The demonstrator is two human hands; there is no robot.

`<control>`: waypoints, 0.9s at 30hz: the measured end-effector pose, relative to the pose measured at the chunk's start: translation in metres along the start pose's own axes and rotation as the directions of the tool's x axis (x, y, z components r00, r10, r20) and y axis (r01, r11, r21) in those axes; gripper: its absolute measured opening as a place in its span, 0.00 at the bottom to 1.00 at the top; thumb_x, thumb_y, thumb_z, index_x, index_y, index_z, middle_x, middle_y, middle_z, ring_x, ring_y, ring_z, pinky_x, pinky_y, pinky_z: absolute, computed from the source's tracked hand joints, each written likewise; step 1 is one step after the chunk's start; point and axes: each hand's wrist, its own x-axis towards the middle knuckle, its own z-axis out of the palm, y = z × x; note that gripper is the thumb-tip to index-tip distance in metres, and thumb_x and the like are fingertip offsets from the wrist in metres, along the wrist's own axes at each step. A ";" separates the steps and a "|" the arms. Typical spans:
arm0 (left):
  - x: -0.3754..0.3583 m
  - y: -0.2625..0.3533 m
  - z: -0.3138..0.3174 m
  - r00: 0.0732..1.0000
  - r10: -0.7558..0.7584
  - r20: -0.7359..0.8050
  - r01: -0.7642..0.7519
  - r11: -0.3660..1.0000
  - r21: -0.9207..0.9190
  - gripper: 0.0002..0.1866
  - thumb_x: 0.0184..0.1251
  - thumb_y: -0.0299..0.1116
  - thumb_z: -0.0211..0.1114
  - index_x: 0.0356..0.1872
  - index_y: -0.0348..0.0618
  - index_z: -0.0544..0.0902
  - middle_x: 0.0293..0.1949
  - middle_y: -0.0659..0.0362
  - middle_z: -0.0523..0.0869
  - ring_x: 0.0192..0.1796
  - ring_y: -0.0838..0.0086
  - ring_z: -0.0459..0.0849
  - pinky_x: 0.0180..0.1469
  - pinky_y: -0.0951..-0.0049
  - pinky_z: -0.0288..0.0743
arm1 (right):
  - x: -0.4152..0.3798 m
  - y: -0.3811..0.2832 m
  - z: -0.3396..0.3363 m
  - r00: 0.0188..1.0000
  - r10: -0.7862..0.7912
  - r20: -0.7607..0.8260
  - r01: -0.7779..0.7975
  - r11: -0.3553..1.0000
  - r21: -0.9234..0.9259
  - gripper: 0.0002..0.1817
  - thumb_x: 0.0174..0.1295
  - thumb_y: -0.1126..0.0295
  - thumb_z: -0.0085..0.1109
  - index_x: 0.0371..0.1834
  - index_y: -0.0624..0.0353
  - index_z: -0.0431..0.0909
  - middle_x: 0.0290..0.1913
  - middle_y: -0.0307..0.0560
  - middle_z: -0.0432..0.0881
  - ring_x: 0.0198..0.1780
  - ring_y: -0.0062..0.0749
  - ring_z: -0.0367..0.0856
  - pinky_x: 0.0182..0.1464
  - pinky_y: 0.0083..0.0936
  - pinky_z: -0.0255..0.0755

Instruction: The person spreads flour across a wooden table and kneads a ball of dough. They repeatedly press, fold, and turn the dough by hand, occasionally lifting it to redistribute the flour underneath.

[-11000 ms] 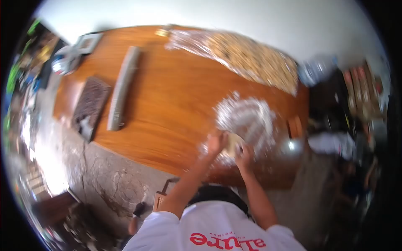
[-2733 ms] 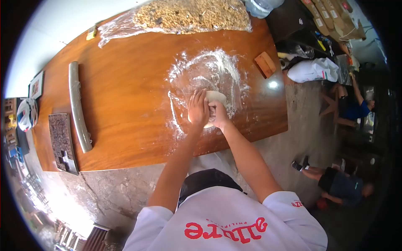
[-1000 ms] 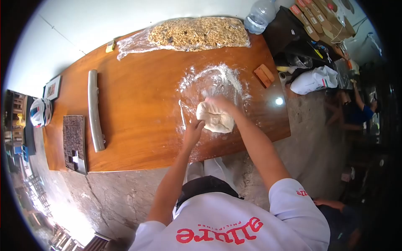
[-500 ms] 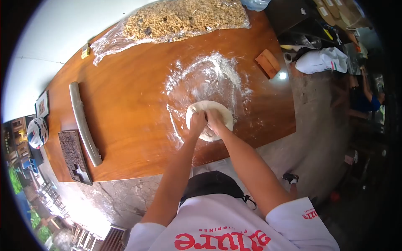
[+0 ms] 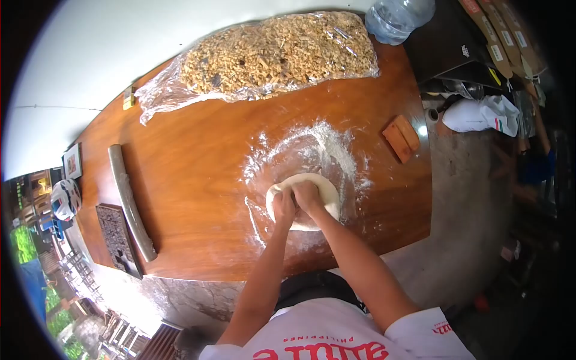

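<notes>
A round, pale lump of dough (image 5: 327,193) lies on the brown wooden table, near its front edge. My left hand (image 5: 284,206) presses into the left part of the dough with its fingers curled in. Close beside it, my right hand (image 5: 307,197) is closed over the middle of the dough, thumb side toward the left hand. The fingertips of both hands are sunk in or hidden by the dough. White flour (image 5: 336,147) is scattered in a rough ring around and behind it.
A plastic bag of light brown pieces (image 5: 270,57) lies along the back, with a large clear bottle (image 5: 396,21) at its right. A reddish-brown block (image 5: 401,139) sits at right. Leftward are a long grey tube (image 5: 127,198), a dark panel (image 5: 117,237) and a helmet (image 5: 65,200).
The view has tilted up, so the table and its things appear lower. Both hands stay on the dough, and the right hand is now pressed over it more.
</notes>
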 end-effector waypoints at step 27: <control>-0.093 -0.063 -0.073 0.981 -0.106 0.162 0.175 0.841 -0.511 0.17 0.74 0.45 0.58 0.31 0.43 0.79 0.24 0.61 0.80 0.24 0.76 0.77 0.28 0.75 0.70 | -0.066 0.025 -0.008 0.971 0.090 0.223 -0.219 0.720 0.658 0.19 0.62 0.65 0.52 0.12 0.56 0.71 0.15 0.48 0.73 0.17 0.41 0.73 0.22 0.36 0.66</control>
